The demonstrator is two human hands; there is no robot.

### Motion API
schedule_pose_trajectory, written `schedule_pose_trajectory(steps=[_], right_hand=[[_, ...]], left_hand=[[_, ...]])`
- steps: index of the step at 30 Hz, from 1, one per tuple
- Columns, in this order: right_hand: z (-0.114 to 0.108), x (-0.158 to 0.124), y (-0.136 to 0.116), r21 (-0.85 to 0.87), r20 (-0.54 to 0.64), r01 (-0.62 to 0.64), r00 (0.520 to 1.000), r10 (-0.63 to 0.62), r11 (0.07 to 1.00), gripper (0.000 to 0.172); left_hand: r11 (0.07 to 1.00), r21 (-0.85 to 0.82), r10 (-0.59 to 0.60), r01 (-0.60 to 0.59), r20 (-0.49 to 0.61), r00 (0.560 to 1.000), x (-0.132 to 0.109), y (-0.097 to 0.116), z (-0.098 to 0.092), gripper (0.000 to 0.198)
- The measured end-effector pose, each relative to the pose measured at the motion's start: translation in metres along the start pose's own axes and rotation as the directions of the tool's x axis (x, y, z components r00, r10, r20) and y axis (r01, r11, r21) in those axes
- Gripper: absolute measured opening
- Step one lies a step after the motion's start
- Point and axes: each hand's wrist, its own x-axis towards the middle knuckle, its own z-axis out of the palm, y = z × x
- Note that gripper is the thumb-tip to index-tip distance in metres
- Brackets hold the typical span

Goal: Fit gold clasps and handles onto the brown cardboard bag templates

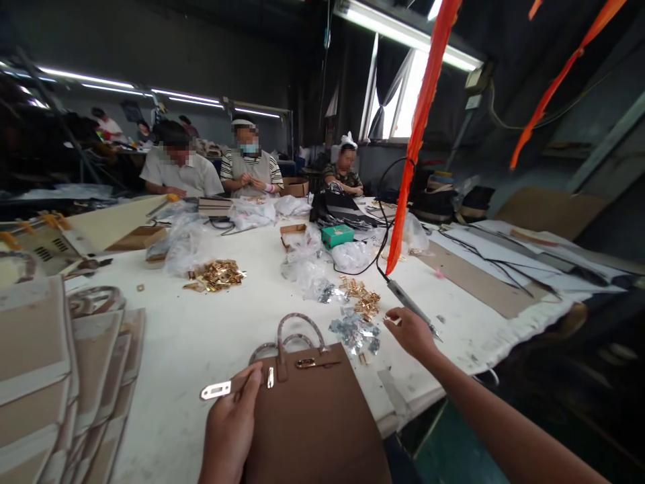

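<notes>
Ideally, hold the brown bag (312, 423) steady at the near edge of the counter (171, 349), with the left hand (230, 427) closed on its strap (238, 384) and the right hand (414, 332), part-curled near the gold pieces (367, 304), any grip impossible to tell, clear of the corded tool (413, 308).

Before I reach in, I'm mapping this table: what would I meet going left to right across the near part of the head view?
Stack of beige bag panels, left hand, gold clasp plate on the brown handbag, loose silver metal pieces, right hand.
</notes>
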Motion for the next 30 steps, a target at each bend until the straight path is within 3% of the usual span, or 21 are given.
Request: schedule_pose_trajectory(steps=[3, 6, 8, 10, 12, 14, 17, 20, 23, 30], right_hand=[[0.004, 0.01, 0.012, -0.03, 0.051, 0.045, 0.998, -0.043, 0.999, 0.022], [0.019, 0.019, -0.001, -0.063, 0.123, 0.09, 0.989, -0.082, 0.994, 0.021], [0.029, 0.028, -0.01, -0.095, 0.151, 0.074, 0.987, -0.059, 0.993, 0.019], [0.036, 0.036, -0.015, -0.13, 0.161, 0.037, 0.987, -0.016, 0.991, 0.019], [0.04, 0.042, -0.015, -0.157, 0.171, 0.012, 0.985, 0.015, 0.987, 0.021], [0.039, 0.044, -0.013, -0.168, 0.195, 0.016, 0.981, 0.018, 0.986, 0.022], [0.036, 0.043, -0.008, -0.159, 0.247, 0.06, 0.969, -0.02, 0.985, 0.027], [0.034, 0.041, -0.005, -0.141, 0.288, 0.115, 0.955, -0.07, 0.983, 0.031], [0.035, 0.047, -0.005, -0.14, 0.316, 0.095, 0.947, -0.046, 0.986, 0.024], [0.035, 0.065, -0.005, -0.108, 0.354, 0.014, 0.935, 0.026, 0.994, 0.015]], left_hand=[[0.988, 0.149, 0.042, -0.044, 0.015, 0.999, 0.008, 0.007, -0.002, 0.063], [0.926, 0.321, 0.242, -0.197, -0.108, 0.964, 0.009, 0.026, 0.0, 0.074], [0.84, 0.424, 0.435, -0.337, -0.157, 0.887, 0.004, 0.046, 0.004, 0.075], [0.716, 0.509, 0.619, -0.477, -0.149, 0.771, -0.004, 0.07, 0.008, 0.071], [0.569, 0.541, 0.759, -0.619, -0.057, 0.649, -0.014, 0.092, 0.016, 0.06], [0.436, 0.512, 0.806, -0.74, 0.144, 0.574, -0.021, 0.109, 0.026, 0.041], [0.338, 0.464, 0.641, -0.819, 0.523, 0.561, -0.021, 0.118, 0.047, 0.022], [0.28, 0.516, 0.354, -0.81, 0.729, 0.586, -0.01, 0.111, 0.065, 0.018], [0.222, 0.551, 0.203, -0.805, 0.781, 0.59, 0.001, 0.101, 0.077, 0.012], [0.28, 0.59, 0.194, -0.757, 0.738, 0.647, 0.007, 0.094, 0.089, 0.009]])
